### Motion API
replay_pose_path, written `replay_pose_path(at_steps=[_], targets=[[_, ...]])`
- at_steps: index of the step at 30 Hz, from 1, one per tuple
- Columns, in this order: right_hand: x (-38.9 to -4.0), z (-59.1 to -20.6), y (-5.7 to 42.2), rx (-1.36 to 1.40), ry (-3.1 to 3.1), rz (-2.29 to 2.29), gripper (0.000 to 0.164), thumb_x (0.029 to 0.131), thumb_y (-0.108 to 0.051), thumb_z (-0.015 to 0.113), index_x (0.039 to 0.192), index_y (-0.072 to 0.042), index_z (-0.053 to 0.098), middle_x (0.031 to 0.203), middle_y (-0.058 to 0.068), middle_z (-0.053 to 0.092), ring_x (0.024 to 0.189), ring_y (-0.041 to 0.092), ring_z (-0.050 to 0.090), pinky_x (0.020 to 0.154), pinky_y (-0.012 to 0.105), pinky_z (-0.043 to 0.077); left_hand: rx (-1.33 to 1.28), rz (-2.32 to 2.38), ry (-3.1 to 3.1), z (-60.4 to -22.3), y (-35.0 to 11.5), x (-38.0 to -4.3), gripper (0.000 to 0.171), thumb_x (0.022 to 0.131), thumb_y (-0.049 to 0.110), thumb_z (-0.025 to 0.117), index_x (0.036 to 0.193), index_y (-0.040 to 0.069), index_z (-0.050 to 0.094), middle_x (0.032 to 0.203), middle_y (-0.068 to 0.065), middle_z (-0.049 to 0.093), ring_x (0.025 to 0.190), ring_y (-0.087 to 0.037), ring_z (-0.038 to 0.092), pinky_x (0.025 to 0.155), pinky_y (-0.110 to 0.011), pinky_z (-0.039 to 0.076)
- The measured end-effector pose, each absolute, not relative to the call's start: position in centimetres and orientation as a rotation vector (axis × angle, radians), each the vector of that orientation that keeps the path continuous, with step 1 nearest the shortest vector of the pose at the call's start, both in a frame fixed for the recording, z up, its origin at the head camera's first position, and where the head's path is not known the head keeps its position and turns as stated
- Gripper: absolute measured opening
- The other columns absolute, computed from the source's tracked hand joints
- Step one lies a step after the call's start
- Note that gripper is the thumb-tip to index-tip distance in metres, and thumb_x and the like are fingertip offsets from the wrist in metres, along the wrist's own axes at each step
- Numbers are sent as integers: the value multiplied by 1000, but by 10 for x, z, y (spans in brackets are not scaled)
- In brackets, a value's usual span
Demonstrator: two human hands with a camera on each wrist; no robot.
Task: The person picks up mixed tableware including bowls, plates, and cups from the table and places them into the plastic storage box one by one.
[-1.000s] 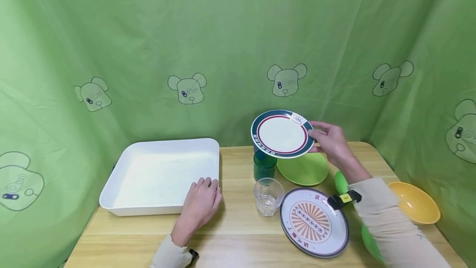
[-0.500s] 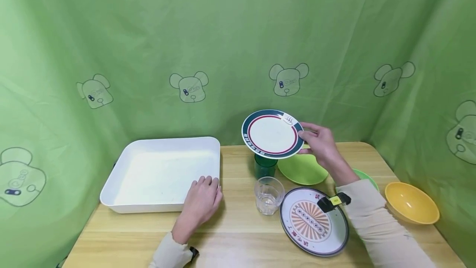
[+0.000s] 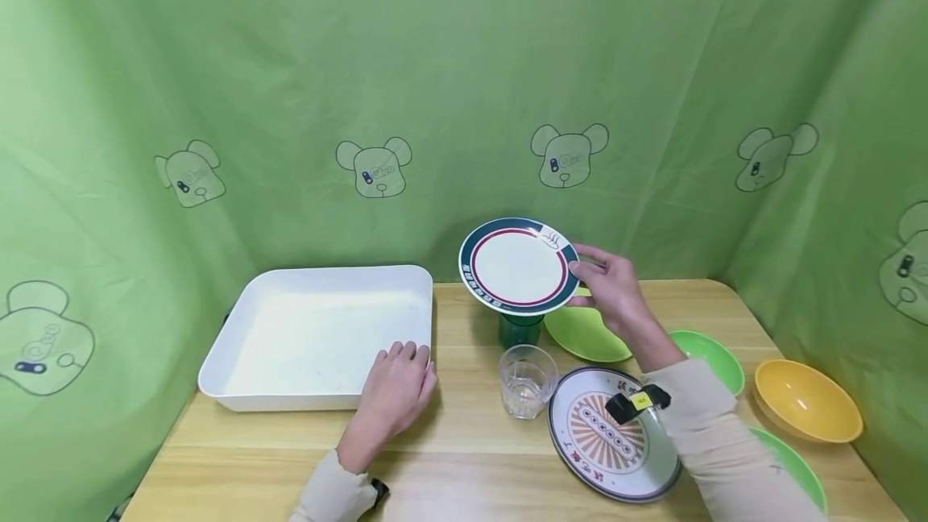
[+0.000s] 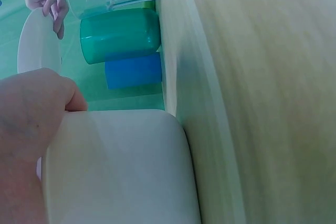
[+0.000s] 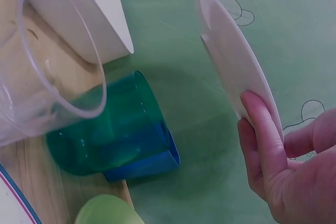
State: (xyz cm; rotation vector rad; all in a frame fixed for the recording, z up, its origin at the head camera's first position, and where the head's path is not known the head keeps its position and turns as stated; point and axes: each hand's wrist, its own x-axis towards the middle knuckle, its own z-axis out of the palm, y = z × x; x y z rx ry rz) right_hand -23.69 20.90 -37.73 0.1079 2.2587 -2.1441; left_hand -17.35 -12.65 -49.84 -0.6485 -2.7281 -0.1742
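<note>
Fingers (image 5: 265,135) of the right hand (image 3: 612,288) are pinching the red-ringed plate (image 3: 519,266) by its right edge: thumb over the top face, other fingers underneath near the foot ring. Good spot, foot ring should help stop slip. Plate's in the air, tilted face toward the person, above the green cup (image 3: 519,330) and apart from it.

Handling, my read: stiff, glossy, moderate weight, probably slick and chippable; material can't be told. One-edge hold leaves the far side cantilevered, so expect droop if the pinch loosens.

Under the plate: cup plus blue item (image 4: 134,72) just beside it. Nearer the person, clear glass (image 3: 528,383), then patterned plate (image 3: 609,433) under the right forearm. Plate's left edge has open air toward the white tray (image 3: 304,337); limits there are tray rim and wall height. Green curtain (image 3: 290,103) bounds the back, gap hard to judge.

Left hand (image 3: 397,389) grips the tray's near right corner, fingers bent over the rim, so that corner is occupied. Tray floor left of it offers the broadest flat room.
</note>
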Motion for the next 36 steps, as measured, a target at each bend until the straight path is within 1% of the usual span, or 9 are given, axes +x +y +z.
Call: replay_pose_path(at_steps=[14, 22, 27, 31, 34, 36], targets=[[-231, -384, 191, 118, 2201, -2210, 52, 105, -3, 51, 155, 2, 37, 143, 34, 50, 85, 14, 71, 73, 31, 64, -653, -179, -2736, -499, -124, -175, 26, 103, 26, 54, 105, 5, 69, 91, -9, 66, 82, -26, 60, 67, -36, 52], [-228, -387, 180, 109, 2160, -2241, 52, 105, -3, 51, 155, 1, 38, 142, 33, 52, 86, 15, 71, 70, 30, 64, -645, -216, -2731, -498, -126, -174, 26, 102, 26, 55, 105, 4, 69, 89, -9, 65, 81, -26, 60, 66, -38, 52], [-225, -389, 176, 144, 2145, -2260, 52, 104, -3, 52, 155, 0, 39, 143, 31, 52, 88, 15, 71, 71, 31, 64, -648, -221, -2744, -499, -126, -173, 27, 102, 27, 55, 107, 4, 69, 91, -11, 66, 83, -27, 61, 67, -39, 53], [-223, -391, 173, 160, 2106, -2270, 53, 105, -3, 52, 155, 1, 38, 143, 32, 51, 89, 16, 72, 74, 31, 64, -643, -249, -2759, -497, -127, -171, 28, 104, 28, 54, 108, 4, 70, 94, -12, 68, 84, -28, 62, 68, -39, 53], [-220, -392, 171, 152, 2100, -2270, 53, 104, -3, 53, 155, 2, 38, 143, 33, 51, 90, 17, 72, 75, 31, 64, -648, -277, -2761, -494, -128, -170, 29, 105, 30, 53, 107, 5, 69, 93, -11, 67, 83, -28, 61, 67, -40, 53], [-219, -392, 171, 156, 2109, -2271, 52, 104, -3, 53, 154, 2, 39, 142, 34, 52, 90, 17, 72, 74, 30, 64, -663, -288, -2768, -492, -128, -170, 31, 106, 33, 52, 103, 6, 67, 89, -10, 64, 80, -28, 60, 65, -40, 52]])
